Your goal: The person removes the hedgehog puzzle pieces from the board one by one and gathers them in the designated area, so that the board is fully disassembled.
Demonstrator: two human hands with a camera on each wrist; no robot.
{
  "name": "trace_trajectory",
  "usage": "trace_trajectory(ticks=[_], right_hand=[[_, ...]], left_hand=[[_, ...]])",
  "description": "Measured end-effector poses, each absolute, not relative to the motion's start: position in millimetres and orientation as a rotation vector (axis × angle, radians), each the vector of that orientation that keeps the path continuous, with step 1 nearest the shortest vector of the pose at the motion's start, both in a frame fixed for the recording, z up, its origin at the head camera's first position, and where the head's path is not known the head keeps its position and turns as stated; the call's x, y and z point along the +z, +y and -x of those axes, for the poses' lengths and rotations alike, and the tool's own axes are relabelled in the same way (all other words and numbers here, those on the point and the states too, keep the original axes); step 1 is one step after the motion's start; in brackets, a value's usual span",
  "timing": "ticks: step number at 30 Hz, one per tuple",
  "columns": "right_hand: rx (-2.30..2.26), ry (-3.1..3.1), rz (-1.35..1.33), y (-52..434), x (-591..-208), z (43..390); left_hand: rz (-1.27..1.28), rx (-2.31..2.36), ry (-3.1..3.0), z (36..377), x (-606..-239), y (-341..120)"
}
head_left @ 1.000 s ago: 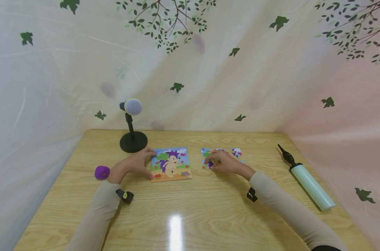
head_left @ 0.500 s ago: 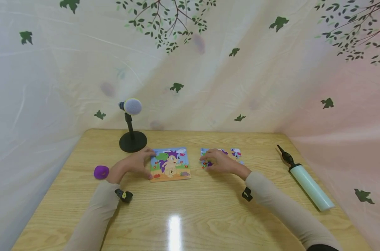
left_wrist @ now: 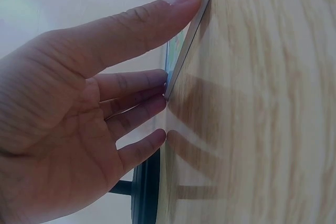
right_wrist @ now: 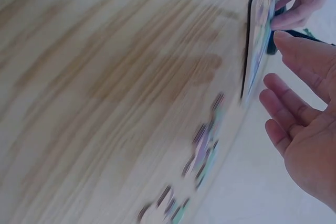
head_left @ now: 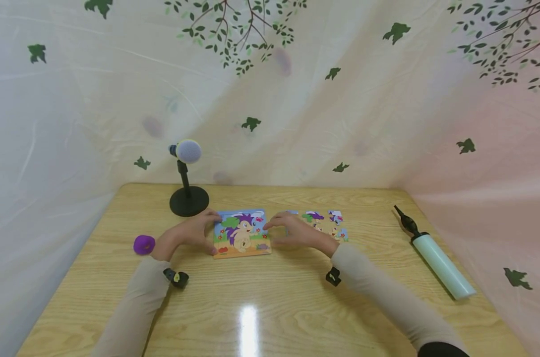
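Both hands, left (head_left: 190, 233) and right (head_left: 296, 232), lie open-fingered beside the unlettered hedgehog puzzle board (head_left: 242, 233).

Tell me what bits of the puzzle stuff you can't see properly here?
- Loose puzzle pieces: too small in the head view, blurred in the right wrist view; pictures unclear.
- One piece is partly hidden behind the right hand.
- Puzzle board: left edge covered by the left hand; the wrist views show it edge-on.

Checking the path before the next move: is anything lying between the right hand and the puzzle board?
Nothing visible. The right hand hovers just right of the puzzle board, only bare table between; the loose pieces lie beyond it.
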State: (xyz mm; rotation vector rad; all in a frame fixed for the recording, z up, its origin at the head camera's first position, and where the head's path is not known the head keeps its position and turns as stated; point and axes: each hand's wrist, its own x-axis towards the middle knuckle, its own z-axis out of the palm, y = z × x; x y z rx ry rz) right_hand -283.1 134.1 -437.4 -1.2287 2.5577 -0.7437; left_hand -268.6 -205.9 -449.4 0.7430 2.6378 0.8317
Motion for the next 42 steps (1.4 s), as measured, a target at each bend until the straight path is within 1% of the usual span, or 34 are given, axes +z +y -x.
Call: trace_trajectory(ticks=[8,17,28,42], right_hand=[[-0.747,2.472,1.200,112,-441,282],[-0.679,2.454,1.182,98,-442,280],[-0.650,2.463,1.095,94,-441,281],[-0.614,2.424,1.160,94,-441,281]], left_hand=[[-0.740,0.825,2.638,269,-450,-206],[-0.729,0.810,2.642,270,-449,-205],[-0.734,0.814,2.641,270,-451,-206],[-0.730,0.819,2.639,269,-448,-205]])
